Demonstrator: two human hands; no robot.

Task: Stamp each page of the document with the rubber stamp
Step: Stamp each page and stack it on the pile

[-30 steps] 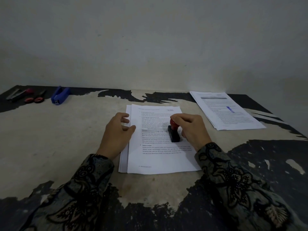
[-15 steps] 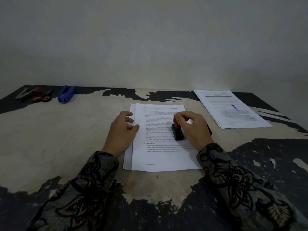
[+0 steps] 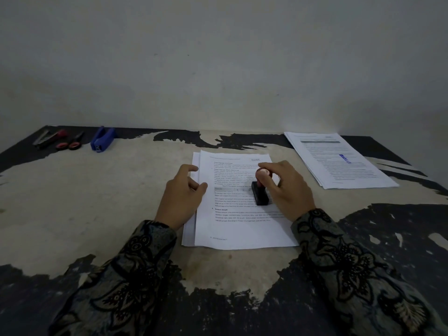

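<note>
A stack of white printed pages (image 3: 240, 229) lies in the middle of the table. A rubber stamp (image 3: 260, 195) with a black base and red knob stands on the top page. My right hand (image 3: 288, 190) grips the red knob from the right, with the fingers curled round it. My left hand (image 3: 181, 197) rests on the left edge of the stack, its fingers loosely bent and the thumb on the page. A second pile of pages (image 3: 339, 163) with a blue stamp mark lies at the back right.
At the back left of the worn table (image 3: 84, 214) lie a blue stapler (image 3: 102, 139), red-handled scissors (image 3: 71, 141) and a small red and metal tool (image 3: 49, 138). A bare wall rises behind the table.
The stamp stays on the top page under my right hand, whose fingers have lifted a little off the knob's top. My left hand stays at the stack's left edge.
</note>
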